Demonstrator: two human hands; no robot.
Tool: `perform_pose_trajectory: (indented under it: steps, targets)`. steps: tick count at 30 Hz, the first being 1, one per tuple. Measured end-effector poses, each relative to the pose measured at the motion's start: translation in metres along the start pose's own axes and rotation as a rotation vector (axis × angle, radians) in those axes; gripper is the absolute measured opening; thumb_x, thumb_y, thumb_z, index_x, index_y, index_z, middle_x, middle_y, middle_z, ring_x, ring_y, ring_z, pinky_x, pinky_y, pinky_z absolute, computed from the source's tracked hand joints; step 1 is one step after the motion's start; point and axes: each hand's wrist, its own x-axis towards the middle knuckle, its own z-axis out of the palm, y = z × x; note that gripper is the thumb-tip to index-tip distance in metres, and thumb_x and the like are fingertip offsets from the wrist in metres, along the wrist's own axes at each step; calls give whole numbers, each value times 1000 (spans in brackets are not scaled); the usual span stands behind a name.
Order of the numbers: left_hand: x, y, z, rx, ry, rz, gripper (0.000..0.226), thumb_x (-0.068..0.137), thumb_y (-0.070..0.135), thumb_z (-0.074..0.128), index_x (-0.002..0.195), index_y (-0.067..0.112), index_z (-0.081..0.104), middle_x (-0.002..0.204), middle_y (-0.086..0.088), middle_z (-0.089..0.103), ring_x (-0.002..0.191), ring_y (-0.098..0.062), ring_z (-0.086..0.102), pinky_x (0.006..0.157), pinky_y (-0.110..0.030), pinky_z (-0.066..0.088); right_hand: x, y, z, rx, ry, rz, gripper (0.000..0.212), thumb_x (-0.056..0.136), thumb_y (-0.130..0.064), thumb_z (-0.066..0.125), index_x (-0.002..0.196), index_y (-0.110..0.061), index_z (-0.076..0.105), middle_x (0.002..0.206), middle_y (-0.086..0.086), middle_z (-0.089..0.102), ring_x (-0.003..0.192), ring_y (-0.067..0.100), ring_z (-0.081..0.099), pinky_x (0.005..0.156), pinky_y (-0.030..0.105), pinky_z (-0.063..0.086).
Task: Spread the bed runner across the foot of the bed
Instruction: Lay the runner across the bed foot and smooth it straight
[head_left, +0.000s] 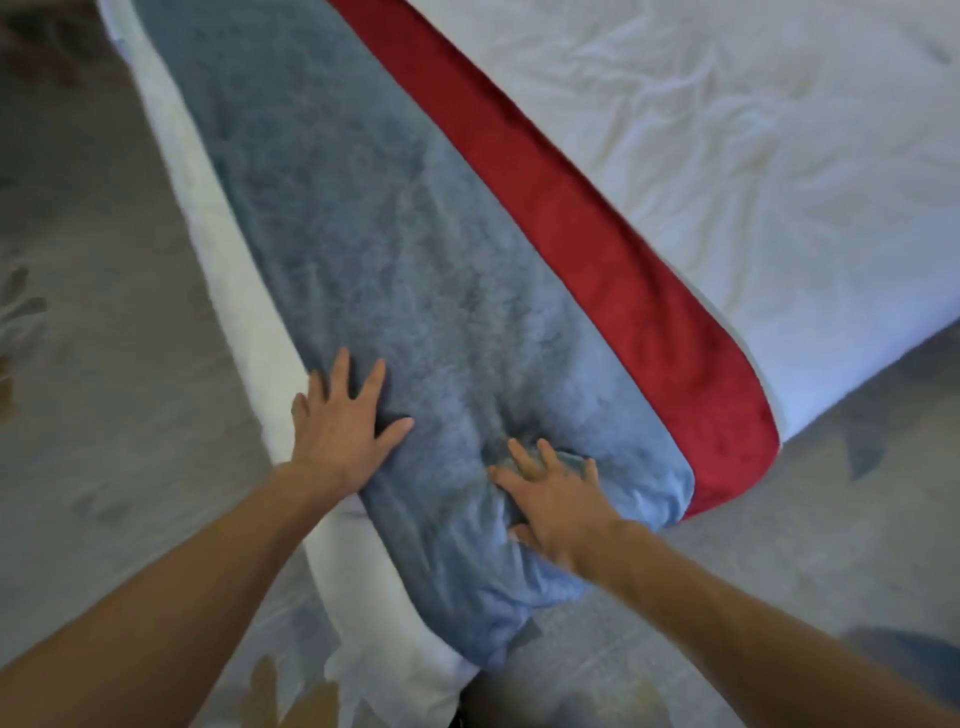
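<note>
The white bed (727, 156) fills most of the view, its creased cover running from the upper right down to the near corner, with one long edge slanting from the top left to the bottom middle. Pale grey carpet (78, 312) lies on both sides of that corner; its darker markings are too blurred to read, though they may be a leaf pattern. The bed runner (389, 260), a plush blue-grey strip, lies flat along that slanting edge of the bed, leaving a narrow margin of white cover between it and the edge. Its near end reaches the near corner and folds down over the adjoining side of the bed. A red band (597, 244) borders the runner on the side toward the middle of the bed and curves over that same side. The left hand (337, 431) rests palm down on the runner just inside the bed's edge, fingers (340, 371) straight and spread wide, holding nothing. The right hand (556, 509) presses on the runner nearer the corner, where the cloth puckers into a hollow; its fingers (522, 457) are splayed and only lightly bent, their tips sinking into the pile without closing round any fold. Both bare forearms reach in from the bottom corners of the view.
</note>
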Motion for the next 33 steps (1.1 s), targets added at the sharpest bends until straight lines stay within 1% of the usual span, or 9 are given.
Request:
perform_pose_trajectory:
  steps: [11, 14, 16, 18, 20, 22, 24, 28, 33]
  targets:
    - [35, -15, -15, -84, 16, -93, 63, 92, 56, 39, 146, 26, 26, 156, -12, 10, 140, -42, 10, 110, -60, 13, -9, -10, 17, -56, 147, 74, 73, 90, -35, 54, 149, -30, 11, 160, 1, -8, 145, 33, -9, 105, 71, 6]
    - [30, -26, -24, -143, 4, -77, 57, 95, 44, 42, 146, 23, 27, 155, -12, 14, 135, -38, 28, 105, -56, 30, -16, -34, 14, -85, 268, 124, 72, 74, -29, 64, 141, -17, 41, 155, 18, 22, 140, 45, 19, 105, 69, 20]
    - [30, -36, -27, -182, 40, 11, 50, 95, 32, 47, 142, 18, 36, 148, -12, 28, 128, -34, 40, 98, -51, 39, -14, -50, 8, -23, 384, 151, 64, 57, -22, 75, 118, -7, 63, 137, 25, 48, 123, 48, 47, 95, 66, 39]
    - [31, -46, -29, -269, 87, 101, 38, 94, 18, 50, 132, 13, 49, 138, -11, 43, 118, -33, 49, 93, -49, 43, -5, -63, 1, 67, 486, 158, 56, 55, -16, 76, 108, -3, 66, 129, 28, 54, 112, 45, 56, 92, 59, 46]
    - [32, -54, -30, -387, 140, 175, 32, 92, 6, 49, 122, 9, 57, 132, -12, 48, 110, -32, 54, 93, -46, 44, 8, -79, -11, 97, 534, 144, 52, 65, -18, 74, 114, -2, 64, 133, 29, 50, 116, 45, 53, 94, 57, 45]
    - [36, -59, -32, -529, 214, 197, 36, 86, -7, 48, 117, 6, 60, 130, -15, 46, 105, -30, 55, 93, -30, 41, 26, -95, -22, 69, 525, 112, 51, 83, -29, 62, 129, -8, 54, 145, 24, 37, 131, 41, 39, 104, 55, 35]
    - [44, -58, -37, -671, 271, 87, 40, 84, -11, 45, 116, 7, 61, 127, -15, 43, 97, -26, 52, 83, -18, 36, 47, -108, -32, 53, 492, 114, 54, 93, -40, 46, 140, -16, 39, 155, 16, 21, 141, 33, 21, 112, 51, 21]
    - [67, -57, -45, -959, 265, -272, 42, 88, -4, 49, 126, 11, 57, 127, -12, 50, 105, -28, 57, 86, -18, 40, 85, -139, -49, 169, 472, 169, 52, 96, -44, 39, 140, -18, 37, 155, 11, 22, 141, 29, 18, 115, 47, 14]
    - [81, -77, -51, -1134, 83, -364, 61, 84, 7, 68, 139, 14, 43, 134, -9, 54, 120, -26, 54, 101, -30, 42, 121, -177, -72, 336, 445, 255, 53, 94, -50, 40, 140, -24, 37, 151, 8, 30, 138, 28, 27, 113, 48, 21]
